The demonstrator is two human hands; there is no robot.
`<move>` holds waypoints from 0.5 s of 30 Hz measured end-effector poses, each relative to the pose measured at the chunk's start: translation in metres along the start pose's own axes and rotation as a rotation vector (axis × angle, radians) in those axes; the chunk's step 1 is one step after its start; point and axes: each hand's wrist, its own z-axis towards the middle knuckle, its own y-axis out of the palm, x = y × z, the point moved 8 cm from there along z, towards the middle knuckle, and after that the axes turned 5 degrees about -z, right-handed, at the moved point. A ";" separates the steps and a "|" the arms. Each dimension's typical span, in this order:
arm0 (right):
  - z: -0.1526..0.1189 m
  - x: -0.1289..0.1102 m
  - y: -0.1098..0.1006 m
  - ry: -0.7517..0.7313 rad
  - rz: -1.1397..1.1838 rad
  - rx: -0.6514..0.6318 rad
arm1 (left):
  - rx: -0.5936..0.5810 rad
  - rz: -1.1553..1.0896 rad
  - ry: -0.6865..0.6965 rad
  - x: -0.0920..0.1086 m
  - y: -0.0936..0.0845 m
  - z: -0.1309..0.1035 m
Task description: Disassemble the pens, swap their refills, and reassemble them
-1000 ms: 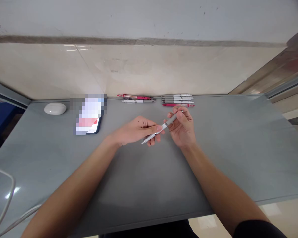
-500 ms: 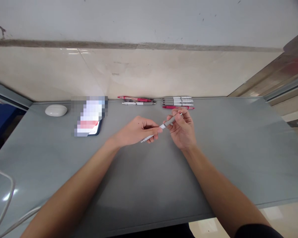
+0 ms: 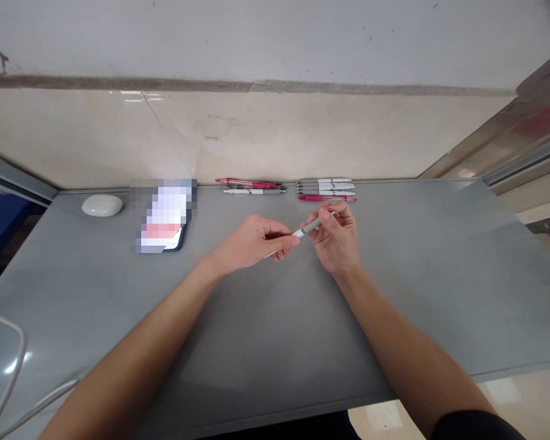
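Note:
Between my two hands a white pen with a grey grip is held at a slant above the desk. My left hand pinches its white barrel, and much of that end is hidden by the fingers. The fingers and thumb of my right hand close on the grey grip near the tip. Just beyond my right hand lies a group of pens, several white and grey with a red pen nearest me. Left of it is another group, with red pens and a white pen.
A phone, partly blurred out, lies on the grey desk at the left. Beside it is a white computer mouse. A white cable loops at the lower left. A tiled wall stands behind the desk.
The pen has turned slightly in my hands, and less of its rear end shows past my left fingers. My right thumb has shifted a little to the left along the grip.

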 end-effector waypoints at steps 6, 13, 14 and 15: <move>0.001 0.002 -0.003 0.005 -0.050 0.057 | 0.041 0.037 0.030 -0.002 -0.003 0.002; 0.001 0.004 0.003 0.043 0.003 -0.033 | -0.088 -0.066 -0.040 -0.001 0.002 -0.002; 0.000 0.005 0.004 0.047 0.007 -0.042 | -0.109 -0.088 -0.058 -0.001 0.003 -0.003; 0.000 0.005 0.004 0.050 0.011 -0.049 | -0.130 -0.110 -0.072 -0.002 0.004 -0.003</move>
